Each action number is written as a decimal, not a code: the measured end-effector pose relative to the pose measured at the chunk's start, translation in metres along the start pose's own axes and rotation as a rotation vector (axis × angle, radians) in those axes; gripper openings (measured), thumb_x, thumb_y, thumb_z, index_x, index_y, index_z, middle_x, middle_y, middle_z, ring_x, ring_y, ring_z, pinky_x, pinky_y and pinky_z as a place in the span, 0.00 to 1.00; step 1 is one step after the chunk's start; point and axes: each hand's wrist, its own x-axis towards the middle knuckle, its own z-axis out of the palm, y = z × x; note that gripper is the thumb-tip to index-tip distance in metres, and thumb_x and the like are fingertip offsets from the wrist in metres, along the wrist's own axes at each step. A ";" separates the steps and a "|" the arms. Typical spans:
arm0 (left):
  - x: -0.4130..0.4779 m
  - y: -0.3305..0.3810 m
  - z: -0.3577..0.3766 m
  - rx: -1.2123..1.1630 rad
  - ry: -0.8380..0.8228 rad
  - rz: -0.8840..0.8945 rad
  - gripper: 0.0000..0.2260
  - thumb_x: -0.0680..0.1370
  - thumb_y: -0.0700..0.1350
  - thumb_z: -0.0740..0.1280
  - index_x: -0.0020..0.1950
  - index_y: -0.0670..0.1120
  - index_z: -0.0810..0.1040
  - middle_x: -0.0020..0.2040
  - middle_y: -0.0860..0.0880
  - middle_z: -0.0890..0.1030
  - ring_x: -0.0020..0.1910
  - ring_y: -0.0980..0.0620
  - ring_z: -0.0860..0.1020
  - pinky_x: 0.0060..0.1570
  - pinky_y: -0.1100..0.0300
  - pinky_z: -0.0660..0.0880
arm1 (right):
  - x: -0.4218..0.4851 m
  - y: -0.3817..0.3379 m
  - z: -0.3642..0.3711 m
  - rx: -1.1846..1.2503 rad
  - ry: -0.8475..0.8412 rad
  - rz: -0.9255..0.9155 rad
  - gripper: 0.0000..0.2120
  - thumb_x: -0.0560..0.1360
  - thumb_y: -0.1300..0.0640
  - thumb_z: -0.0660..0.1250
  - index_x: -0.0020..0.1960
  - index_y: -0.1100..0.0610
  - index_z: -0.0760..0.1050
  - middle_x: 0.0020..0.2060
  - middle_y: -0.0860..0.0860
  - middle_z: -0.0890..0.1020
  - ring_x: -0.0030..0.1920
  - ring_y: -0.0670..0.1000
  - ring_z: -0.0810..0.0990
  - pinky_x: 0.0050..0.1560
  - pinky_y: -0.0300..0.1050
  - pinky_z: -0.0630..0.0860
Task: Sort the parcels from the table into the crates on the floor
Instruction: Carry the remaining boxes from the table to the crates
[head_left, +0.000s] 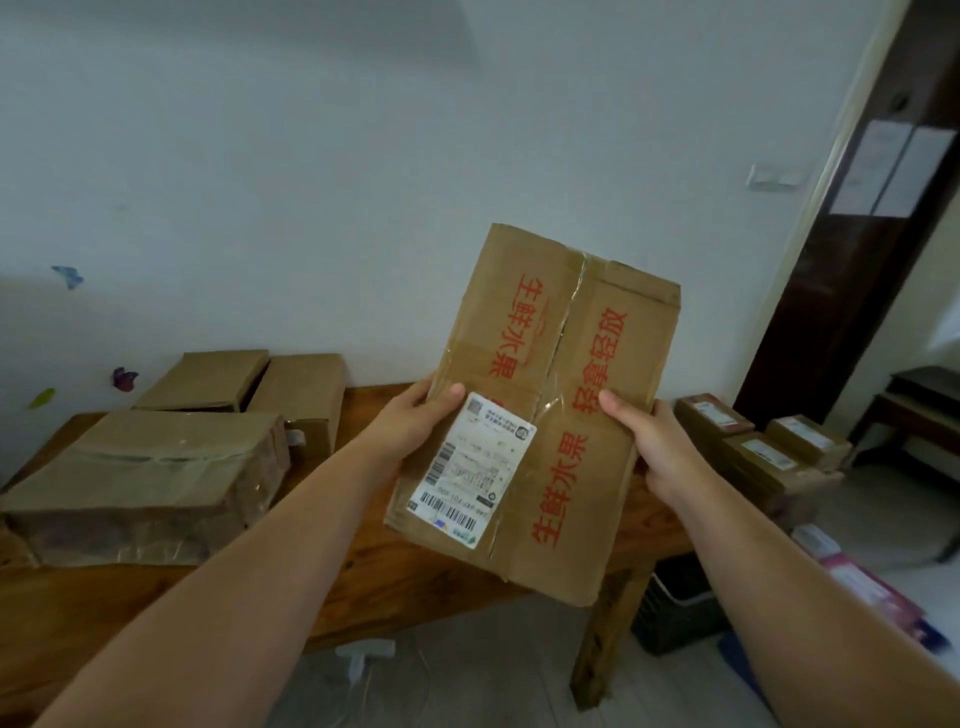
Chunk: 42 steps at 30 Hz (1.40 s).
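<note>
Cardboard parcel (540, 405): flat, red-printed, held in the air over the right end of the table (415, 582).
Long axis: runs up and away from the hands, top leaning right.
Left hand (415, 421): curled round the left long edge, thumb on the face.
Right hand (649, 441): curled round the right edge, likewise.
Dark crate (670, 613): on the floor low right, nearer the right hand.

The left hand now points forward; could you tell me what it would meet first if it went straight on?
The left hand grips the cardboard parcel, so nothing lies between them. Moving on with it, over the wooden table, it would probably meet the white wall first, though depth is unclear.
</note>
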 end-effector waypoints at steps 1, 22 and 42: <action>0.004 0.001 0.010 0.011 0.007 -0.002 0.24 0.72 0.60 0.68 0.65 0.53 0.71 0.46 0.52 0.84 0.38 0.56 0.83 0.29 0.66 0.76 | 0.001 0.001 -0.011 0.006 0.026 -0.014 0.44 0.61 0.48 0.77 0.71 0.56 0.61 0.59 0.52 0.77 0.56 0.53 0.78 0.52 0.52 0.76; 0.073 0.017 0.258 0.356 -0.156 -0.070 0.27 0.76 0.66 0.56 0.69 0.51 0.69 0.53 0.50 0.80 0.47 0.52 0.80 0.45 0.55 0.76 | 0.019 0.024 -0.262 0.110 0.121 -0.116 0.34 0.73 0.57 0.71 0.71 0.39 0.59 0.55 0.49 0.83 0.54 0.54 0.83 0.48 0.59 0.81; 0.288 0.030 0.364 0.000 -0.240 -0.313 0.21 0.71 0.63 0.68 0.45 0.45 0.82 0.40 0.45 0.85 0.39 0.45 0.84 0.36 0.55 0.80 | 0.213 -0.014 -0.372 0.017 0.451 -0.043 0.24 0.74 0.48 0.68 0.66 0.51 0.63 0.60 0.49 0.75 0.60 0.53 0.75 0.62 0.61 0.72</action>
